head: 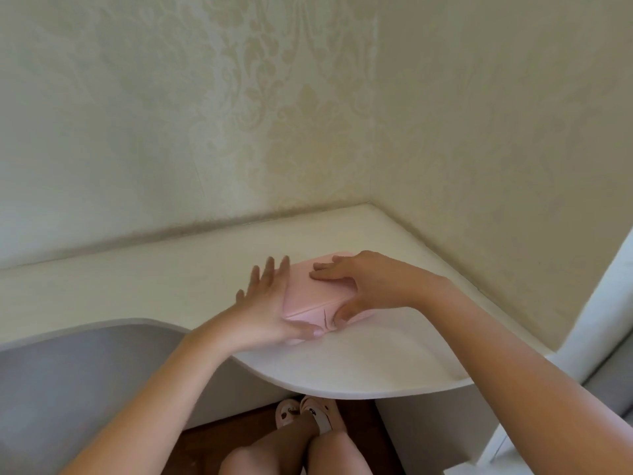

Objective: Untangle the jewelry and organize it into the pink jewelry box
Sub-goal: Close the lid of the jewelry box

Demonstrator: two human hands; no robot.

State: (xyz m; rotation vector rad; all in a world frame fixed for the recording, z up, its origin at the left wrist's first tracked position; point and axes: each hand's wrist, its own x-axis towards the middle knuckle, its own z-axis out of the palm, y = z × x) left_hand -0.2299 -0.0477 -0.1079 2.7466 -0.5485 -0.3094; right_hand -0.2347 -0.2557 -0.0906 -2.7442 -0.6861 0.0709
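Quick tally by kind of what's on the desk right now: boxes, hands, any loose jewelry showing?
pink jewelry box: 1, closed
Hands on the box: 2, left hand and right hand
Loose jewelry in view: 0
Total: 3

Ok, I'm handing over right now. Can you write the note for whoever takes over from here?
Left hand: flat with fingers straight, against the left side of the pink jewelry box, thumb along its front edge.
Right hand: arched over the lid, fingers on top, thumb curled at the front seam.
Box: on the white table near the wall corner; the lid looks closed.
Jewelry: none in view.
Done: cannot tell whether anything is sorted inside.
Left: probably open the box and check before going on.
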